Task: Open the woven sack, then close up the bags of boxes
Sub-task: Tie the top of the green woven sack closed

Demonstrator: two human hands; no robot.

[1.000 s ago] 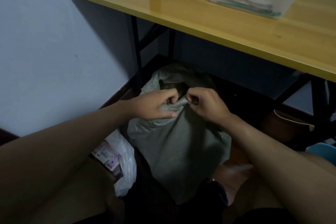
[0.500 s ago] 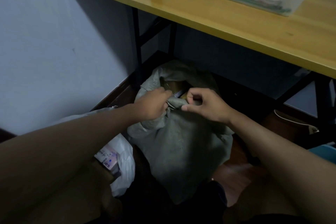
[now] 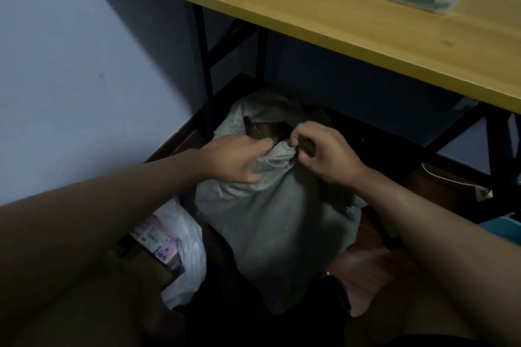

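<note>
Under the table, both hands' grips pinched the woven sack rim, left hand and right hand best parting it evenly.

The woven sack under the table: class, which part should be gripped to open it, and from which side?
Grip the bunched near rim of the woven sack at its mouth, coming from above, one hand on each side. The left hand and right hand already pinch the gathered fabric there; the body below is bulging and offers no loose fold.

Home room: wooden desk, plain wall, floor clutter.
</note>
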